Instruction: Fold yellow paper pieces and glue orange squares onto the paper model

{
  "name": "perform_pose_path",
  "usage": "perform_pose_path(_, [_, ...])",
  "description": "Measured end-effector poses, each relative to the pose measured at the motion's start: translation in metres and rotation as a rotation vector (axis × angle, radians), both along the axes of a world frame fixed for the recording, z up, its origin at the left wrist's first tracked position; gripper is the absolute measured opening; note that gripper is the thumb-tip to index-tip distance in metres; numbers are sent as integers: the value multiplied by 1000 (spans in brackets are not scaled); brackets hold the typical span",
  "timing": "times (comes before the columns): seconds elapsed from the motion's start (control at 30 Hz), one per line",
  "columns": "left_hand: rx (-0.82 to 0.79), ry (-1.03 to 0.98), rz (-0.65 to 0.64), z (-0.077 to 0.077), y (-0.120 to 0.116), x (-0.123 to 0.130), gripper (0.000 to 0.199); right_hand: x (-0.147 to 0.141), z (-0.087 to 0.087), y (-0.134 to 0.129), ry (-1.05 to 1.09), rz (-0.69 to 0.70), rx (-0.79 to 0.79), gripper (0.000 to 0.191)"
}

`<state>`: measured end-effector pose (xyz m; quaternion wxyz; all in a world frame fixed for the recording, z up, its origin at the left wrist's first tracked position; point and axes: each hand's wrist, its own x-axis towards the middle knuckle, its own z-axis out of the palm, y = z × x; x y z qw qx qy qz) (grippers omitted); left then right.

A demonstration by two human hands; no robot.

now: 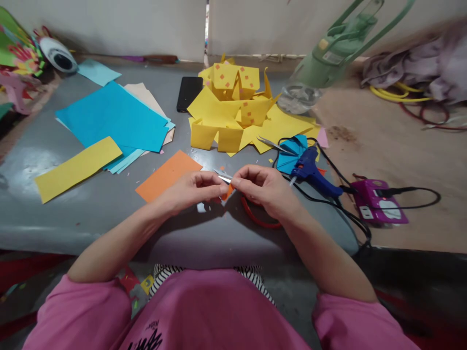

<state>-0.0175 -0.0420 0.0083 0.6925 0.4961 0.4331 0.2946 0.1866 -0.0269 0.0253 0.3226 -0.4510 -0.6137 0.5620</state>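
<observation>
Between both hands is a small piece of orange paper (228,192), pinched at the fingertips. My left hand (199,188) is closed on its left side, thumb against forefinger. From the other side, my right hand (264,187) pinches the same piece. A pair of scissors with red handles (255,218) lies on the grey table under my right hand; its blades show just behind the fingertips. Beside my left hand rests a larger sheet of orange paper (168,176). My fingers partly cover the small piece, so its full shape is hidden.
Folded yellow paper pieces (237,107) with orange dots stand ahead, by a black phone (188,94). Blue sheets (113,116) and a yellow strip (78,169) lie left. At right are a blue glue gun (315,172), its cable and a purple power box (379,201).
</observation>
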Motion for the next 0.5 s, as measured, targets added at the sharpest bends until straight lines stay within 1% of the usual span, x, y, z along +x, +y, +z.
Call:
perform_pose_path(0.07, [-26,18,-9,-2,1,0,31,2,3,0,-84,38,84,34])
perform_pose_path(0.13, [-41,4,28,-2,2,0,31,9,8,-3,-252,31,233,34])
perform_pose_path(0.17, [-47,-13,61,-1,3,1,31,14,11,-5,-383,11,322,34])
perform_pose_path(0.23, [-56,-48,120,2,4,2,31,27,13,-12,-722,-33,479,34])
perform_pose_path(0.27, [-56,-61,140,4,4,2,31,34,12,-16,-889,-16,506,36])
perform_pose_path(0.3, [-52,-70,152,5,3,3,32,40,10,-19,-1010,39,496,35])
perform_pose_path(0.33, [-44,-75,160,7,3,4,31,44,7,-23,-1077,110,472,33])
perform_pose_path(0.4, [-21,-83,184,8,1,4,32,49,0,-27,-1105,196,444,36])
perform_pose_path(0.47, [25,-106,221,8,0,4,31,51,-3,-27,-1079,180,447,38])
perform_pose_path(0.5, [54,-125,243,7,0,4,31,51,-2,-27,-1059,136,449,37])
